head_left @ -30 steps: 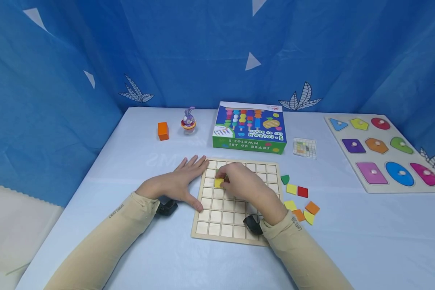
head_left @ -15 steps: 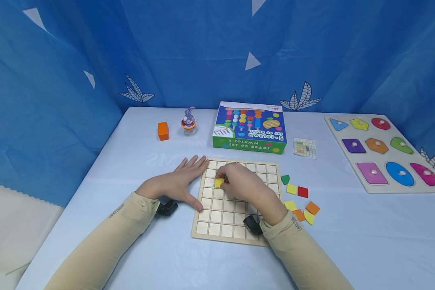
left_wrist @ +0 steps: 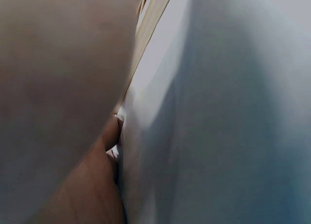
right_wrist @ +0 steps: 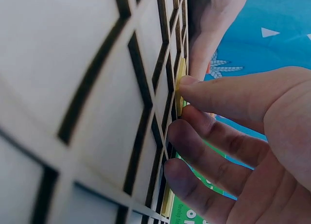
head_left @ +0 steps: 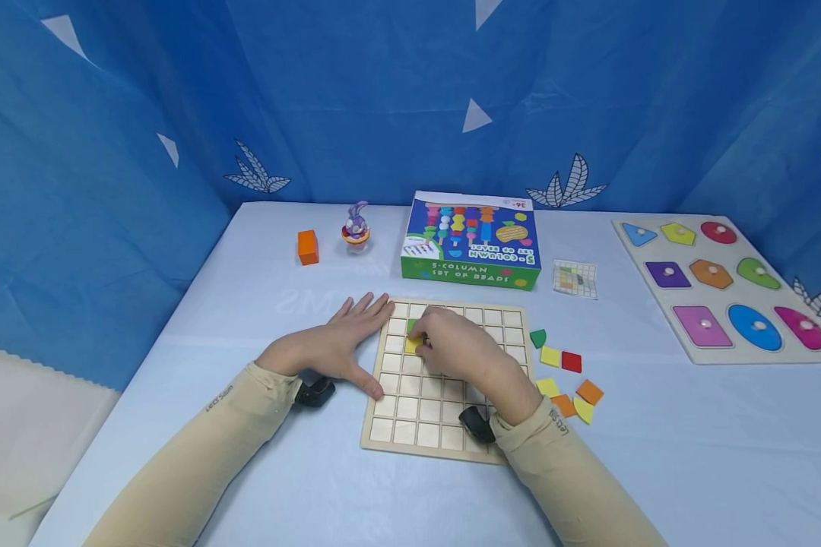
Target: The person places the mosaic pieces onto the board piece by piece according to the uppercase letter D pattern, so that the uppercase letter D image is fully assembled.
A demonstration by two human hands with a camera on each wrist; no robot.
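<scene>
A wooden grid board (head_left: 383,431) lies on the table before me. My left hand (head_left: 338,346) is spread flat at its left side, with the fingertips and thumb touching the edge. Over the upper left cells, my right hand (head_left: 461,349) pinches a yellow square tile (head_left: 412,346) with thumb and index finger. The right wrist view has the thumb on the tile's (right_wrist: 181,71) edge, the other fingers bent close to the grid. Just above it sits a green tile (head_left: 411,325), partly covered by the fingers. The left wrist view is mostly filled by the blurred hand.
Right of the board lie several loose tiles, among them a red square (head_left: 571,362) and a green quarter-round (head_left: 537,338). Behind stand a bead-set box (head_left: 470,243), a pattern card (head_left: 575,279), an orange block (head_left: 308,248) and a rabbit figure (head_left: 356,228). A shape puzzle (head_left: 708,304) lies far right.
The right fingers have shifted very slightly to the right and down, and more of the green tile shows beside them. The left hand stays put.
</scene>
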